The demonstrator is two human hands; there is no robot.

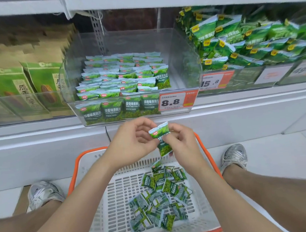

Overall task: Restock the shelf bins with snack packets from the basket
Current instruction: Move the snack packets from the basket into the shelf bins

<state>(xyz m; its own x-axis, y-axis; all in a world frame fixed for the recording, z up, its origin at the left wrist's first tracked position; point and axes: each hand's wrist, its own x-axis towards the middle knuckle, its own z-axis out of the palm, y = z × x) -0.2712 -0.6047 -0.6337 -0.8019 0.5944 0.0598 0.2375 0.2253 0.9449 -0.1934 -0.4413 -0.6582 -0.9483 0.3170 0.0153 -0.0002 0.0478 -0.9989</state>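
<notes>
Both hands, the left hand and right hand, are pinching one packet above the basket, straightening it; next, slotting it upright into the clear bin.

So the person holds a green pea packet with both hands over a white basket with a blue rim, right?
Not quite. The head view shows the basket's rim is orange, not blue. The left hand and right hand do hold a green pea packet over that white basket.

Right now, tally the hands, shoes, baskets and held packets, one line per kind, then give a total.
Hands: 2, left hand, right hand
Shoes: 2, left shoe, right shoe
Baskets: 1, white basket
Held packets: 1, green packet
Total: 6
</notes>
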